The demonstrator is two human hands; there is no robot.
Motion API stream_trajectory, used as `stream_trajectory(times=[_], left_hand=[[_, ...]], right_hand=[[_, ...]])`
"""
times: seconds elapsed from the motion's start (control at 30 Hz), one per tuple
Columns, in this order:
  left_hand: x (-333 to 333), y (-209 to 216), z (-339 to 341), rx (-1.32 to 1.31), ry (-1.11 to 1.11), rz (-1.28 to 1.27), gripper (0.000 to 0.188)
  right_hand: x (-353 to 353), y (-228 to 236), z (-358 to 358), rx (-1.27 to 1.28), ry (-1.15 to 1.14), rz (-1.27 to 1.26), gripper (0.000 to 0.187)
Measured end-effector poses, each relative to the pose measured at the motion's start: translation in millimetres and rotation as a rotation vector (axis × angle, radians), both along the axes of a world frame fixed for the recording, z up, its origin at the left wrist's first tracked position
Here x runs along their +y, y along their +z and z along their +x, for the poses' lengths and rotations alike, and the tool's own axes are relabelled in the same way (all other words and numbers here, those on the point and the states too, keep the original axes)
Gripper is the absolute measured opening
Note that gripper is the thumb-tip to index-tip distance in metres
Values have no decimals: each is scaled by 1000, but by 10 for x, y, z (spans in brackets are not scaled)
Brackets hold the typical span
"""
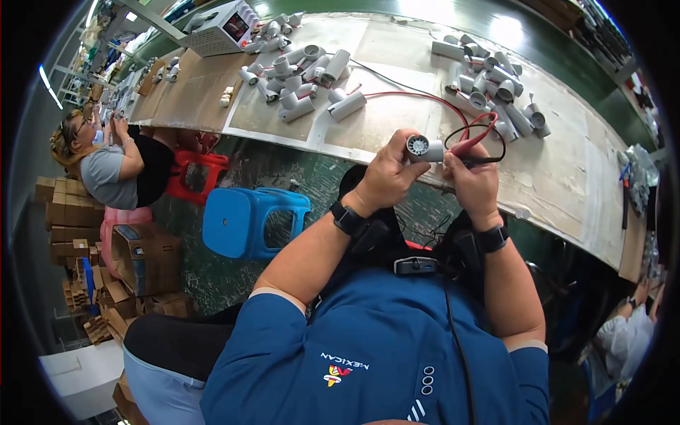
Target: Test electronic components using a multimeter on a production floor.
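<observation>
My left hand (388, 173) is closed round a grey plastic tube-shaped housing (433, 151) with a round finned fan or grille facing up at its end. My right hand (474, 185) pinches a red test lead (465, 144) and a black test lead (484, 160) against the other end of the housing. The exact contact between lead tips and housing is hidden by my fingers. Both hands are together above the table's near edge. Red and black cables loop from the leads and run back left over the table.
Grey T-shaped housings lie in a left pile (312, 74) and a right pile (489, 81) on the worktable (397, 64). A white boxy device (216, 35) stands far left. Left of me are a blue stool (228, 223), a red stool (190, 177), cardboard boxes (147, 258) and a seated person (110, 166).
</observation>
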State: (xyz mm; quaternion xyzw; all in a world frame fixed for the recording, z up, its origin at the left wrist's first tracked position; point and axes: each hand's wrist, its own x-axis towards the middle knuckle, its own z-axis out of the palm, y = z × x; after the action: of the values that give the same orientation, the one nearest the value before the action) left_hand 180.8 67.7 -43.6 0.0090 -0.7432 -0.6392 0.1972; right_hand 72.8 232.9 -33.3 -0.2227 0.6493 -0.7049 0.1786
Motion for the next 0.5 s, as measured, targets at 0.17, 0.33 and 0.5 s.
stream_trajectory(times=[0.17, 0.33, 0.5], left_hand=[[-10, 4, -19, 30, 5, -3, 46], [14, 32, -7, -9, -8, 25, 46], [14, 36, 5, -18, -4, 46, 46]], right_hand=[[5, 49, -11, -60, -20, 36, 10], [9, 29, -20, -23, -48, 76, 11], [-6, -41, -7, 67, -69, 77, 11]])
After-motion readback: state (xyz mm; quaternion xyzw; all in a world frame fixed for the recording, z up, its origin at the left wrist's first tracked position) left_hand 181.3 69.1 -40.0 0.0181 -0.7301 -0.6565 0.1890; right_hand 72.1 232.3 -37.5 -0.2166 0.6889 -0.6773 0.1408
